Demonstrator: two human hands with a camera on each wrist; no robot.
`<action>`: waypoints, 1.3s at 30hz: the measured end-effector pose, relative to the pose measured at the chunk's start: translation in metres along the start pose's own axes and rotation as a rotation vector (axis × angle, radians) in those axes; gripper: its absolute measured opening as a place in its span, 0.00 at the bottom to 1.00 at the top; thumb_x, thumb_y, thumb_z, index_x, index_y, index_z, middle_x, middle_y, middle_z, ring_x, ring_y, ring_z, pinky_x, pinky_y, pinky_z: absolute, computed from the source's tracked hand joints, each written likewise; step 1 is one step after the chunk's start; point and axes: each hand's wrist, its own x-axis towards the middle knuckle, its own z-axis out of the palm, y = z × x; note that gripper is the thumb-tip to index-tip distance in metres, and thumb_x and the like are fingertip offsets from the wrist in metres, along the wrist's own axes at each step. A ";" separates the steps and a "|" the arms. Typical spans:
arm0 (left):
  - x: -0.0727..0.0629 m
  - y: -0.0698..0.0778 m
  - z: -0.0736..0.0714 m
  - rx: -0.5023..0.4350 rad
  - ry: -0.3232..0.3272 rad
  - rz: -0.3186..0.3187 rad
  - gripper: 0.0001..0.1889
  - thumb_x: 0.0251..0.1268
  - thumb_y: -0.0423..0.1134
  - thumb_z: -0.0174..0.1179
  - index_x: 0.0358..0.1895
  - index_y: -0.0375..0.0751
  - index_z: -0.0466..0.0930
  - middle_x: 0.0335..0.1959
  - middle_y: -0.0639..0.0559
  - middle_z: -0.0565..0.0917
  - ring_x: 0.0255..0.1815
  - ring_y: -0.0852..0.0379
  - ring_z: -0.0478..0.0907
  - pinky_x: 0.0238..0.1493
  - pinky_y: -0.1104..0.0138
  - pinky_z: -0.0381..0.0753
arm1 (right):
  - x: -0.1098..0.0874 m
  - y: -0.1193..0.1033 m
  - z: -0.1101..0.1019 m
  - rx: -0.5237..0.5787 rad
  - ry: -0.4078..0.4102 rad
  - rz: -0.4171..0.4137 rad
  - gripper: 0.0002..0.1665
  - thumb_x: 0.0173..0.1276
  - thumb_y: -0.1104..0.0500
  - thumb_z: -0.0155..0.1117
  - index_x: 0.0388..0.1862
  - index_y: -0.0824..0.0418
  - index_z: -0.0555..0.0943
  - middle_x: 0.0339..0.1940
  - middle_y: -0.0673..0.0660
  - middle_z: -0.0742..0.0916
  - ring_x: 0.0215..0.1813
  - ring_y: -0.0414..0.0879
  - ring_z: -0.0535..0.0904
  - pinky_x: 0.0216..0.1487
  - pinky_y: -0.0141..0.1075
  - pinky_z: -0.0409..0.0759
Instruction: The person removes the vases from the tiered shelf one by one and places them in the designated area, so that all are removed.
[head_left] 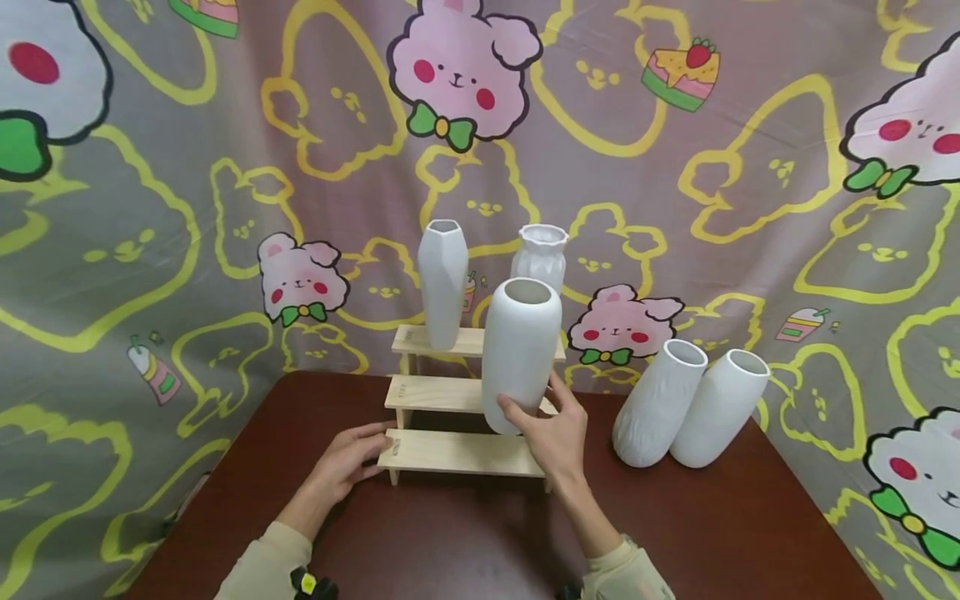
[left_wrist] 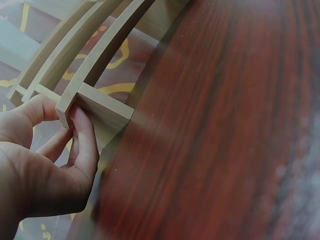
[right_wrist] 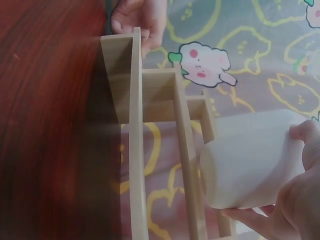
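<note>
A smooth white vase (head_left: 522,354) is gripped low on its body by my right hand (head_left: 558,433), thumb in front. It is held in front of the three-step wooden stand (head_left: 461,452), and its base shows bare of any step in the right wrist view. My left hand (head_left: 341,462) pinches the left end of the stand's lowest step, thumb and fingertips around the board's edge (left_wrist: 67,107) in the left wrist view. On the top step stand a faceted white vase (head_left: 442,287) and a ruffled-rim vase (head_left: 542,250), the latter partly hidden behind the held one.
Two more white vases lean together on the right of the dark red table (head_left: 480,542): a textured one (head_left: 654,408) and a plain one (head_left: 718,412). A cartoon-print cloth (head_left: 600,183) hangs close behind the stand and along both sides.
</note>
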 end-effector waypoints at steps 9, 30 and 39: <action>0.000 0.000 0.000 0.019 -0.013 0.009 0.28 0.65 0.35 0.65 0.68 0.32 0.76 0.55 0.40 0.83 0.45 0.50 0.84 0.43 0.58 0.83 | -0.018 -0.034 -0.029 -0.050 0.035 -0.008 0.42 0.52 0.63 0.85 0.67 0.54 0.81 0.54 0.56 0.86 0.51 0.50 0.83 0.50 0.51 0.81; 0.007 0.006 -0.003 -0.029 -0.062 0.031 0.27 0.67 0.31 0.62 0.69 0.30 0.74 0.60 0.34 0.79 0.49 0.49 0.83 0.45 0.56 0.84 | -0.017 0.015 -0.102 -0.234 0.170 0.013 0.41 0.53 0.63 0.84 0.68 0.57 0.80 0.58 0.57 0.84 0.56 0.53 0.81 0.45 0.36 0.82; 0.003 0.003 -0.007 -0.002 -0.047 0.020 0.27 0.67 0.31 0.62 0.69 0.28 0.73 0.58 0.36 0.80 0.48 0.49 0.83 0.45 0.56 0.84 | -0.021 0.040 -0.113 -0.302 0.172 0.039 0.40 0.51 0.57 0.86 0.64 0.55 0.80 0.56 0.53 0.84 0.55 0.50 0.82 0.43 0.30 0.81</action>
